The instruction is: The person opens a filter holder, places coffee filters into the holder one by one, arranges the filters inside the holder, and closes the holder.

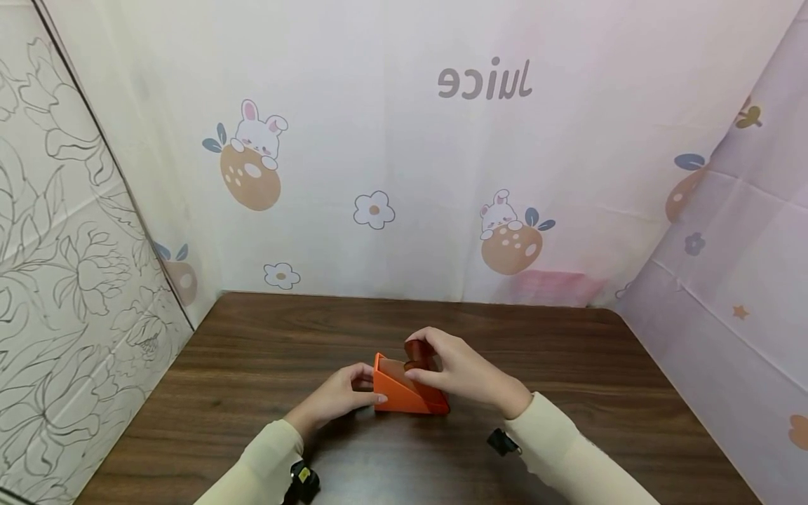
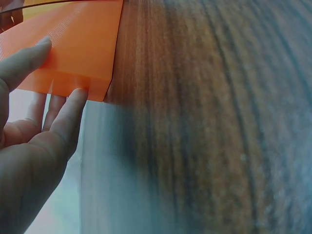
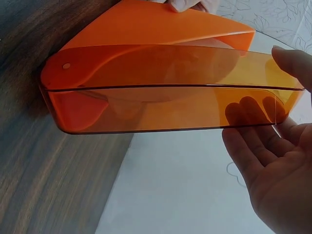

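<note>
An orange wedge-shaped box [image 1: 399,396] stands on the table, its tall end toward my left hand [image 1: 336,397]. That hand holds the tall end, thumb [image 2: 27,61] on the near side and fingertips against the end wall. A see-through amber cover [image 3: 146,109] is joined to the box by a pivot at the low end and stands raised from it. My right hand [image 1: 463,368] grips the cover's free end between thumb and fingers; the fingers show through the plastic in the right wrist view. Something pale shows behind the cover, too unclear to name.
The dark wood-grain table [image 1: 271,351] runs back to a pale curtain [image 1: 379,140] printed with rabbits and flowers. A white sheet with line-drawn flowers [image 1: 82,280] hangs on the left. Each wrist carries a small black camera.
</note>
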{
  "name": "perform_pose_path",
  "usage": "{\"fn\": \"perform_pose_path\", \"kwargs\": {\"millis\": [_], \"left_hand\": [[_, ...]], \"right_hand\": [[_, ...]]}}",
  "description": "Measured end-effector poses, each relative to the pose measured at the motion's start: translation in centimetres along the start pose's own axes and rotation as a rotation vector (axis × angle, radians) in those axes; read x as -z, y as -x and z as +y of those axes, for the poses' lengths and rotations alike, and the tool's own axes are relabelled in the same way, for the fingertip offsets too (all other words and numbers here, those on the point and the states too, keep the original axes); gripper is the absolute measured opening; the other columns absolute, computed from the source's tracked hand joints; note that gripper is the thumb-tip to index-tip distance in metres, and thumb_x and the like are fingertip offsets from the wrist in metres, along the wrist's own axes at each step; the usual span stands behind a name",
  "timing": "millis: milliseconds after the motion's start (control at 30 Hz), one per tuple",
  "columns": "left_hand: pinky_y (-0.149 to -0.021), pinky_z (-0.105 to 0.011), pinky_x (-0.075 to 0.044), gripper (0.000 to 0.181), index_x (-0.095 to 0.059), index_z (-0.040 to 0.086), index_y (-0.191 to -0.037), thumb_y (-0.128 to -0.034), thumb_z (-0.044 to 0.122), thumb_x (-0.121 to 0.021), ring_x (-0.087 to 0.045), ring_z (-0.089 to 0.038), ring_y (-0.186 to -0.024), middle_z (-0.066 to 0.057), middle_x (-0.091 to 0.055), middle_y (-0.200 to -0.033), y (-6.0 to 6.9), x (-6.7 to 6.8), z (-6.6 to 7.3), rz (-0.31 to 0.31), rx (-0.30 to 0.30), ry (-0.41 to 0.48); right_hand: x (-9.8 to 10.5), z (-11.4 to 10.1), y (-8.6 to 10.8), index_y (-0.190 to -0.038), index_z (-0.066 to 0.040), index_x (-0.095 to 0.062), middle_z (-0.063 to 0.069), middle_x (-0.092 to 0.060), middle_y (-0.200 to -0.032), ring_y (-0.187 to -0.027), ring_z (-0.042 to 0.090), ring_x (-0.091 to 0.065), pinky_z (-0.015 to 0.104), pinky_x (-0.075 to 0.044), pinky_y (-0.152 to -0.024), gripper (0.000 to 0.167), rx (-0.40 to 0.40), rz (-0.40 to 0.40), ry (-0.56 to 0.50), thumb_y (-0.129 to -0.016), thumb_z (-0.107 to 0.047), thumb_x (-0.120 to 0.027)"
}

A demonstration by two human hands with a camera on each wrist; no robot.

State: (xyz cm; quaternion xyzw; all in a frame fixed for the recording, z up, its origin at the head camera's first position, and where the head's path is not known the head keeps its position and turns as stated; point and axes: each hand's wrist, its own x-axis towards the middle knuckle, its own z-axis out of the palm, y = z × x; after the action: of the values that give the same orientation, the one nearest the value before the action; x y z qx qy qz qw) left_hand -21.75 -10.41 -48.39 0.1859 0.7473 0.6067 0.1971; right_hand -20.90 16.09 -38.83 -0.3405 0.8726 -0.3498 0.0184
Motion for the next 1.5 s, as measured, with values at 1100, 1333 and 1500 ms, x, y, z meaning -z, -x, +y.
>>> {"fn": "perform_pose_path", "kwargs": {"millis": [1100, 1333, 1500], "left_hand": [[-0.090, -0.035, -0.052, 0.037, -0.063, 0.003, -0.119, -0.0888, 0.019, -0.079, -0.064, -0.022, -0.107, -0.006, -0.069, -0.112, 0.0, 0.0, 0.0, 0.008, -0.008, -0.018], [-0.089, -0.036, -0.052, 0.037, -0.062, 0.004, -0.119, -0.0891, 0.019, -0.078, -0.064, -0.022, -0.107, -0.006, -0.068, -0.112, 0.0, 0.0, 0.0, 0.010, -0.007, -0.019], [-0.090, -0.036, -0.052, 0.036, -0.062, 0.003, -0.118, -0.0892, 0.018, -0.078, -0.064, -0.022, -0.107, -0.006, -0.068, -0.112, 0.0, 0.0, 0.1, 0.006, -0.011, -0.014]], "right_hand": [[-2.6, 0.1, -1.8, -0.131, -0.014, -0.054, -0.008, -0.058, -0.118, -0.102, 0.006, -0.057, 0.029, -0.051, -0.090, 0.044, 0.059, -0.044, 0.053, -0.094, -0.028, -0.073], [-3.2, 0.2, -2.1, -0.131, -0.011, -0.053, -0.005, -0.059, -0.115, -0.098, 0.008, -0.058, 0.028, -0.052, -0.085, 0.044, 0.097, -0.040, 0.053, -0.095, -0.028, -0.071], [-3.4, 0.1, -2.3, -0.132, -0.010, -0.052, -0.004, -0.059, -0.117, -0.099, 0.008, -0.058, 0.027, -0.053, -0.085, 0.044, 0.092, -0.047, 0.049, -0.096, -0.026, -0.071]]}}
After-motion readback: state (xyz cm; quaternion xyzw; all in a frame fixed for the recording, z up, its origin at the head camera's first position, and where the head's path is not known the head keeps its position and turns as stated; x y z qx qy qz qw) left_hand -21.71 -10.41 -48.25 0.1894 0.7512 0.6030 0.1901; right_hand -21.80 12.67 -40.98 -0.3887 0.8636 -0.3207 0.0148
